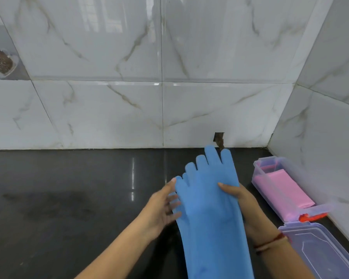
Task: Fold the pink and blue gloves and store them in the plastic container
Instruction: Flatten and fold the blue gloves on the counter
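Right hand (pixel 244 200): thumb across the front of the blue gloves (pixel 208 208), fingers behind, pinching their right edge.
Left hand (pixel 161 206): fingers straight and spread, touching the left edge; blurred.
Blue gloves: held between both hands above the dark surface (pixel 69 198), fingertips pointing away.
Pink gloves (pixel 284 190): folded, inside the plastic container (pixel 256 163), right of the right hand.
Lid (pixel 318 248): off, beside the right forearm.

- Blue gloves (pixel 210 208): rubbery, matt, finely textured.
- Pink gloves (pixel 278 188): matt, smooth, folded flat.
- Plastic container (pixel 274 190): clear, glossy plastic; red clasp (pixel 310 217).
- Lid (pixel 320 250): clear, glossy plastic.
- Desk (pixel 69 198): dark polished stone, glossy.
- Wall tiles (pixel 109 57): marble-look, glazed, glossy.
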### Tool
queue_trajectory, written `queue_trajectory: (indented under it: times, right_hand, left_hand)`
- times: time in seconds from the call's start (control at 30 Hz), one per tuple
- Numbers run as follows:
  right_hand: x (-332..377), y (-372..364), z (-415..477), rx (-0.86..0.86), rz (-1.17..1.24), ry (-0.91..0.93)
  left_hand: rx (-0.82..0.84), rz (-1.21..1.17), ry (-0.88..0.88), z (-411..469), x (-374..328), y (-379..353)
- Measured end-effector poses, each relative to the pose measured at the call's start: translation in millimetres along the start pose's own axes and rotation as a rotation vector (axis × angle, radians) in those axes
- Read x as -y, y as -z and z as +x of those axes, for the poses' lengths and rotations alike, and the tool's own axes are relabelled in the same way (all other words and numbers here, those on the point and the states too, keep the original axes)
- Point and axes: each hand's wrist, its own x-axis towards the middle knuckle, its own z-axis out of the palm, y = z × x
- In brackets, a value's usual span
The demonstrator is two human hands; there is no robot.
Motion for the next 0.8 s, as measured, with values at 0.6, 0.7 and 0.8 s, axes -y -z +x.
queue_trajectory:
  times: [0.6,0.7,0.8]
  right_hand:
    - [-48.5,42.8,83.0,-0.218,-0.148,-0.342]
    - [-55.2,40.1,82.6,-0.245,-0.179,-0.304]
    - [-57.2,40.9,84.5,-0.266,-0.209,-0.298]
  left_hand:
    - [-0.064,0.328,0.024,92.0,33.2,16.7]
    - [-0.075,0.396,-0.012,95.1,33.2,17.0]
    - [-0.113,0.475,-0.072,97.3,37.6,17.3]
